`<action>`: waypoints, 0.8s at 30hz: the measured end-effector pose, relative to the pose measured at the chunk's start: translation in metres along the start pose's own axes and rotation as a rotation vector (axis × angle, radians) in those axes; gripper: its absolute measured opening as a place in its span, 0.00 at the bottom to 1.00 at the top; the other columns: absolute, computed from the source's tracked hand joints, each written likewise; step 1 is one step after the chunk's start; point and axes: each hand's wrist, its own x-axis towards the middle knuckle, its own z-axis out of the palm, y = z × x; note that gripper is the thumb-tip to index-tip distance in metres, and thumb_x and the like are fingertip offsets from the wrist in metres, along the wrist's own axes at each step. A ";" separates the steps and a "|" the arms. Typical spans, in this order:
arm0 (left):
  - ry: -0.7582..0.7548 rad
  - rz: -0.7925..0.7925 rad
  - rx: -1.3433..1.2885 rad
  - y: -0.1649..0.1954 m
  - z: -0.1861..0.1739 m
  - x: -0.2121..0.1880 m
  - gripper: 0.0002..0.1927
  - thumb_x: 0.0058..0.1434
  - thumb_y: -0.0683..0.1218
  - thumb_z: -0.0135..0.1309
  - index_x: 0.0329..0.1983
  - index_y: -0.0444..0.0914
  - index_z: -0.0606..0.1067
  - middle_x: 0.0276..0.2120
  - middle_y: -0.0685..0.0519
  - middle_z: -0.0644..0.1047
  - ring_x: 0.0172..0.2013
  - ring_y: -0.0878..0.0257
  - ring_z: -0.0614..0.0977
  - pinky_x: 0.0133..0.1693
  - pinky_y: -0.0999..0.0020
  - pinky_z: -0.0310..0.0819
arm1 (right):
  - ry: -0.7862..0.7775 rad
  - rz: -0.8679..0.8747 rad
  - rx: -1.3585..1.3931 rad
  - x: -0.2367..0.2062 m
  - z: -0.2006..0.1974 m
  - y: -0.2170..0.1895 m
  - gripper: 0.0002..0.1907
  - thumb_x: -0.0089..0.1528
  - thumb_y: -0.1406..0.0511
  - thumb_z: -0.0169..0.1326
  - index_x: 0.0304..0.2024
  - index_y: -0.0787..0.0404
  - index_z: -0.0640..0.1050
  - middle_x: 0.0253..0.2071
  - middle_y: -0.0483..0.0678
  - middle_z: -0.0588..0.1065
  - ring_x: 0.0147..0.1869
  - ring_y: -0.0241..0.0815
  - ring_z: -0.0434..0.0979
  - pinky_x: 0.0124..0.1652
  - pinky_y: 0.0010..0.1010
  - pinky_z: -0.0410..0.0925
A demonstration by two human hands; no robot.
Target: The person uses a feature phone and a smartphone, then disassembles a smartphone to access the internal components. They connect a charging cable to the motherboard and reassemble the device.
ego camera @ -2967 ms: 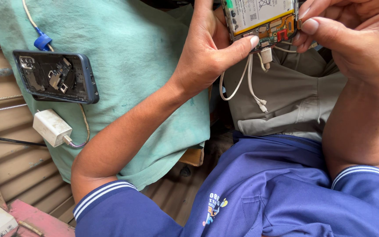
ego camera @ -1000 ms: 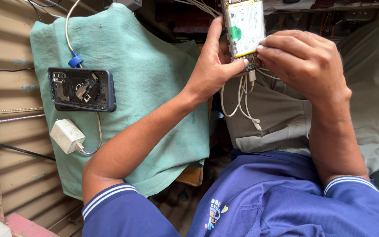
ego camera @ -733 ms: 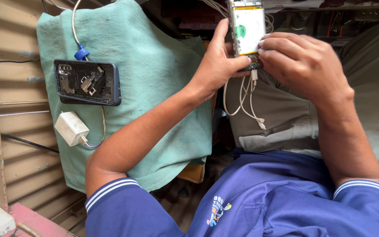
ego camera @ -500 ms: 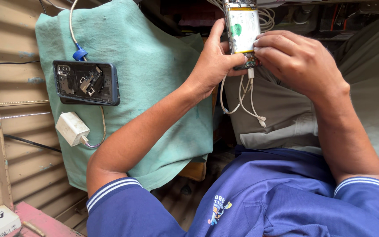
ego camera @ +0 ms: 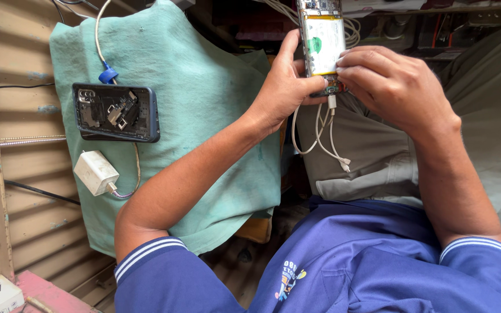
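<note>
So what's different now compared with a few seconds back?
The opened phone, first held crosswise, has been turned upright. The left hand still grips its side; the right hand still works its lower end. The phone shell and charger stay on the green cloth.

The top of the opened phone (ego camera: 322, 43) is cut off by the upper edge, and its lower end is covered by the fingers of the right hand (ego camera: 392, 87), so whatever is pinched there cannot be made out. Its left rim is hidden behind the left hand (ego camera: 285, 87) (only the thumb is seen across it). The small parts inside the phone shell (ego camera: 115, 112) on the green cloth (ego camera: 204, 87) are too small to be told apart.
</note>
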 end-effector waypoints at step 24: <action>-0.008 0.030 0.015 0.004 0.001 -0.001 0.41 0.60 0.33 0.54 0.71 0.44 0.50 0.50 0.45 0.78 0.48 0.56 0.85 0.45 0.53 0.90 | 0.049 0.034 0.102 -0.003 0.003 0.001 0.06 0.68 0.70 0.63 0.46 0.65 0.79 0.53 0.48 0.77 0.59 0.44 0.79 0.56 0.32 0.75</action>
